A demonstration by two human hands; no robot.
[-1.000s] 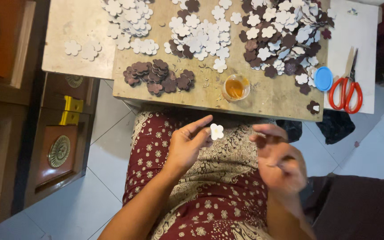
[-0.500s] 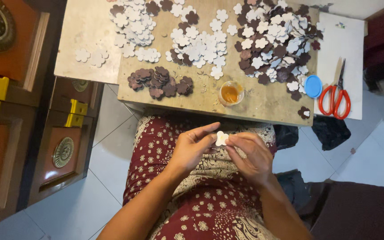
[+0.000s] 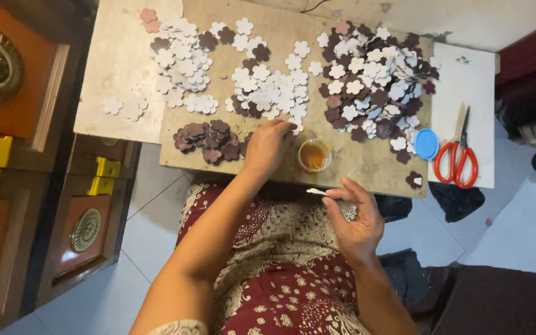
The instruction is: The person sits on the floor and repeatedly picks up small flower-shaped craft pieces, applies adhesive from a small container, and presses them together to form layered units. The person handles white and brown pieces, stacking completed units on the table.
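The left hand [image 3: 268, 144] is reaching out over the wooden board [image 3: 367, 167], its fingers curling together at the lower edge of the middle pile of white flower cutouts [image 3: 268, 93]; whether they are pinching a cutout there cannot be told, since the fingertips are tucked under. The right hand [image 3: 355, 217] is hovering above the lap, just short of the board's near edge, with thumb and fingertips pressing together on a thin white stick [image 3: 316, 192] that is pointing left. Between the two hands a small open jar of amber glue [image 3: 313, 155] is sitting on the board, touching neither. A heap of dark brown flower cutouts [image 3: 209, 138] is lying just left of the left hand. A bigger mixed heap of white and brown flowers [image 3: 373, 87] is filling the board's far right, with a blue lid [image 3: 427, 144] beside it and red-handled scissors [image 3: 457, 158] lying on a white sheet.
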